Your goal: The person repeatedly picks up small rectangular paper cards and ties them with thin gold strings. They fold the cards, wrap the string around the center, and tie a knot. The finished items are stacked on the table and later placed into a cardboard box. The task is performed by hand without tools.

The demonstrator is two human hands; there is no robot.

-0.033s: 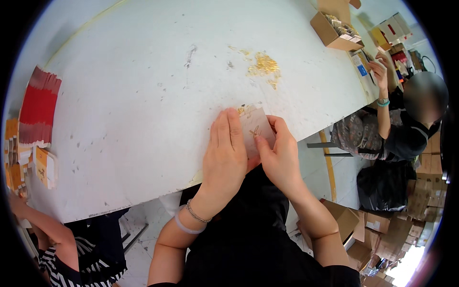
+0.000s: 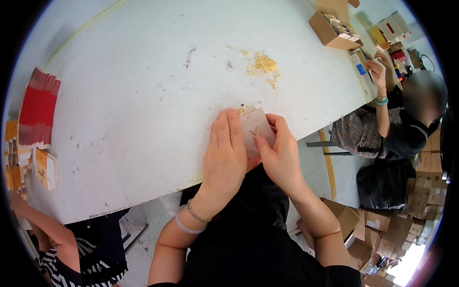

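Head view: far beyond our right hand [image 2: 281,155], an open cardboard box [image 2: 322,31] holds tightly packed pieces [image 2: 340,27]. Our left hand [image 2: 225,141] lies flat, fingers together, beside the pale card [image 2: 253,119] our half-curled right pinches, gold piece [image 2: 254,131] at its thumb tip.

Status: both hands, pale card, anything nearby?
Left hand over left part of pale card, grip unclear. Right hand pinching its right side. Thin gold piece on card. Gold pile beyond, apart from both hands.

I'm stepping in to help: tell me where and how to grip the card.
Probably pinch the card at its far edge, coming from across the table: the left hand covers its left side, the right hand holds its right, and that edge shows largely uncovered.
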